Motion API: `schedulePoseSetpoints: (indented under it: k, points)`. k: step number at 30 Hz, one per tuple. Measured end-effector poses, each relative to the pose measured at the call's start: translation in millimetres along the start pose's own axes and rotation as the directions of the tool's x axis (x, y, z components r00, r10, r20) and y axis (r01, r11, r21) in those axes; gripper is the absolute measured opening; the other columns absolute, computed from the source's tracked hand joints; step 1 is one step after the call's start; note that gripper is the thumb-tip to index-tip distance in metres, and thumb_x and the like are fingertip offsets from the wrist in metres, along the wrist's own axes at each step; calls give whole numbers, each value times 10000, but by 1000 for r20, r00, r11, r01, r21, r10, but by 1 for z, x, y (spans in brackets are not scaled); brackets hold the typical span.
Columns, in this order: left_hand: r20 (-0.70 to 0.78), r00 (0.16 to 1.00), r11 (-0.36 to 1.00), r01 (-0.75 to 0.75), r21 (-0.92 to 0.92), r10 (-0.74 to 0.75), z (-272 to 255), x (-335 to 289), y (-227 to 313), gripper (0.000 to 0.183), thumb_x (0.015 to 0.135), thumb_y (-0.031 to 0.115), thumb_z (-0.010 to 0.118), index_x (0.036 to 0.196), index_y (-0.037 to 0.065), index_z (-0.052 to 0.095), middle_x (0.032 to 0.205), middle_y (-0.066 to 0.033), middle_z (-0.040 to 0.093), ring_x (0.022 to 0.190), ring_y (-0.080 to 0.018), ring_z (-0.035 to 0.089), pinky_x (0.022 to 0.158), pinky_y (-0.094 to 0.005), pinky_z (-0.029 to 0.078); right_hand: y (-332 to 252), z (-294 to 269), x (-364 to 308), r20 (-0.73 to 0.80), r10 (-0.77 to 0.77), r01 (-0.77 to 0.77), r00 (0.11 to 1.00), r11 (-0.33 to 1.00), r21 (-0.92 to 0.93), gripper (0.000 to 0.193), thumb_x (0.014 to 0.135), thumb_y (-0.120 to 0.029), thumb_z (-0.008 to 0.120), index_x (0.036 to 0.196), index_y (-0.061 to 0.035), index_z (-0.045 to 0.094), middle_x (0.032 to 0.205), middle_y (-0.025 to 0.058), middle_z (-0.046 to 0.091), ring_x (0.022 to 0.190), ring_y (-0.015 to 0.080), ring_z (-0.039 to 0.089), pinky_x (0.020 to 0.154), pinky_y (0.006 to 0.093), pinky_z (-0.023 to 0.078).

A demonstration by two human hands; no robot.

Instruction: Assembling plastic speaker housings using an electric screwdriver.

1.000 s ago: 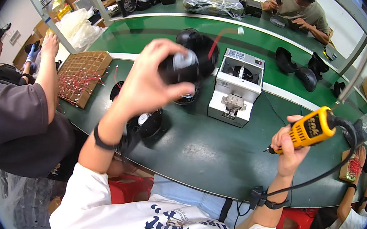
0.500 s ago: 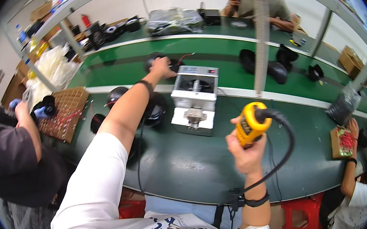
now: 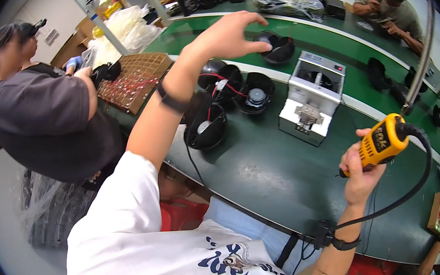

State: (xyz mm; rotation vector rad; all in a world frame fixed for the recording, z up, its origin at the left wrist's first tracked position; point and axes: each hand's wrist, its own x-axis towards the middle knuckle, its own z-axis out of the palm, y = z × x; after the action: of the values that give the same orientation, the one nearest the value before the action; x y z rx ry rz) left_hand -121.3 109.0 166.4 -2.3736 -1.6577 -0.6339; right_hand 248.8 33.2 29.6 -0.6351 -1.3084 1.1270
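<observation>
My right hand (image 3: pixel 362 178) is closed around a yellow electric screwdriver (image 3: pixel 381 140) with a black cable looping down to my wrist. My left hand (image 3: pixel 229 36) reaches out over the green belt, fingers apart and nothing in them. Its thumb tip overlaps the edge of a black round shell (image 3: pixel 280 51) on the belt; contact cannot be told. Below my left hand, several black shells are grouped on the table. One shell (image 3: pixel 242 105) shows a round speaker inside, and red wires run between them. A grey and white screw feeder (image 3: pixel 314 96) stands between my hands.
A dark green table (image 3: pixel 258 180) lies before me, with a green belt behind. At left a co-worker handles a black part beside a cardboard tray (image 3: pixel 134 81) of red wires. Another person sits across. Black parts (image 3: pixel 379 74) lie on the belt at right. A metal spring hangs above the screwdriver.
My view has swung left, so the bench appears shifted right. My left hand has come off the black shell on the belt and its fingers have spread. My right hand still grips the screwdriver.
</observation>
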Motion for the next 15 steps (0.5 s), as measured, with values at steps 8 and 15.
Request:
schedulePoseSetpoints:
  k: [8, 15]
  points:
    - [-79, 841, 844, 537, 3, -535, 9, -238, 68, 767, 719, 350, 953, 1286, -18, 590, 1226, -212, 642, 1175, -389, 622, 1042, -460, 496, 1, 6, -5, -4, -47, 47, 999, 998, 30, 409, 917, -72, 681, 1298, 3, 554, 794, 3, 561, 609, 67, 522, 542, 223, 442]
    - [-174, 757, 776, 621, -111, -630, 70, -277, 63, 748, 773, 280, 917, 1356, -4, 546, 1333, -203, 606, 1228, -398, 597, 1080, -469, 468, -1, 7, -7, 27, -65, 64, 998, 997, 50, 385, 935, -83, 629, 1279, 21, 490, 733, 9, 489, 568, 83, 444, 533, 246, 426]
